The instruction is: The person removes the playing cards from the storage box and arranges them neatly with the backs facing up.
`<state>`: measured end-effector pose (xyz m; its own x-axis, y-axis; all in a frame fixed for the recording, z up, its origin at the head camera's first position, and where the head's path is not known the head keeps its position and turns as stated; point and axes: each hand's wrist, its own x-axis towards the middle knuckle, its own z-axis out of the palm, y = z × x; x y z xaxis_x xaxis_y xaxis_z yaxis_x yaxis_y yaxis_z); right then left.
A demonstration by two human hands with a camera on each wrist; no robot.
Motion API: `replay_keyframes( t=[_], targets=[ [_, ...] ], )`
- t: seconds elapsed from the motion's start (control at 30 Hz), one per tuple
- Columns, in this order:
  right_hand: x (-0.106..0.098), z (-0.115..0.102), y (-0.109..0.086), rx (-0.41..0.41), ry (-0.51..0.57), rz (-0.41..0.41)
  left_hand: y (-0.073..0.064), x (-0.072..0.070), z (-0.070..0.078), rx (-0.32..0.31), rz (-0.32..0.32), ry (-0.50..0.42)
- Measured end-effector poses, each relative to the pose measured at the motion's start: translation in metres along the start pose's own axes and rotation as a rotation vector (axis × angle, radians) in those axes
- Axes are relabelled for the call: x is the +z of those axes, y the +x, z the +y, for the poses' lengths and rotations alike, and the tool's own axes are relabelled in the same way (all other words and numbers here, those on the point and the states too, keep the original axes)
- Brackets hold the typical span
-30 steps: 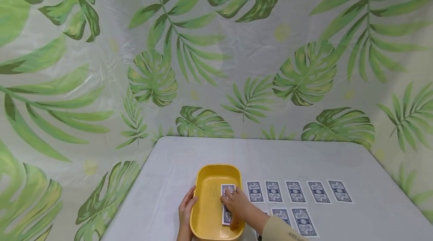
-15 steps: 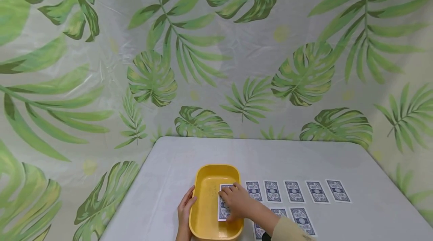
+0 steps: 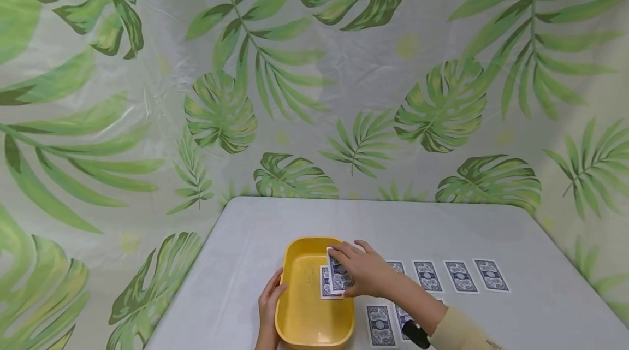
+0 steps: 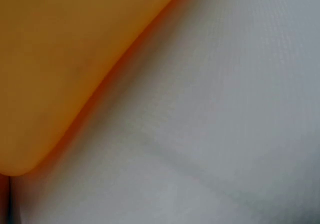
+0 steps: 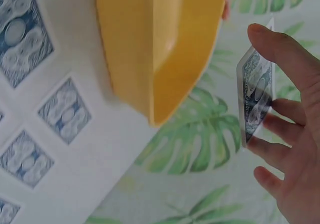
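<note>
My right hand pinches a blue-backed playing card between thumb and fingers, tilted over the right side of a yellow plastic bin. In the right wrist view that card is held near its edges by the thumb and fingertips. Beneath it another playing card lies face down in the bin, partly covered. My left hand grips the bin's left wall, with the thumb at the rim. Only the bin's outer side and the cloth appear in the left wrist view, not the left hand's fingers.
Several face-down playing cards lie in a back row, with one at the right end. A front row includes a card beside the bin; the right forearm covers others. A white-covered table meets a leaf-print curtain behind.
The right hand has lifted a card off the bin floor and moved it up and right, uncovering another card below. The left hand has stayed on the bin.
</note>
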<state>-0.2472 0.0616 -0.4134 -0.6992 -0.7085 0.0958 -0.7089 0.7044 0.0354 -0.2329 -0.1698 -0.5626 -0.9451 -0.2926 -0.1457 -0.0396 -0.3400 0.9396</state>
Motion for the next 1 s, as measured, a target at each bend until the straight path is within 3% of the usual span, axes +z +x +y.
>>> replay_keyframes(
  t=[0.3, 0.53, 0.67, 0.87, 1.0],
  targets=[
    [-0.013, 0.040, -0.044, 0.127, 0.051, 0.002, 0.000, -0.001, 0.000, 0.001, -0.005, 0.008],
    [-0.005, 0.075, -0.085, 0.144, -0.063, 0.068, 0.001, -0.001, 0.000, 0.009, 0.004, 0.014],
    [0.004, 0.092, -0.110, 0.181, -0.076, 0.072, 0.001, 0.000, 0.000, 0.019, -0.002, 0.005],
    [0.025, 0.111, -0.145, 0.240, -0.045, 0.027, -0.001, 0.000, 0.001, 0.003, 0.004, 0.013],
    [0.040, 0.122, -0.161, 0.300, 0.018, -0.062, 0.000, 0.000, 0.000, 0.007, 0.011, 0.016]
  ],
)
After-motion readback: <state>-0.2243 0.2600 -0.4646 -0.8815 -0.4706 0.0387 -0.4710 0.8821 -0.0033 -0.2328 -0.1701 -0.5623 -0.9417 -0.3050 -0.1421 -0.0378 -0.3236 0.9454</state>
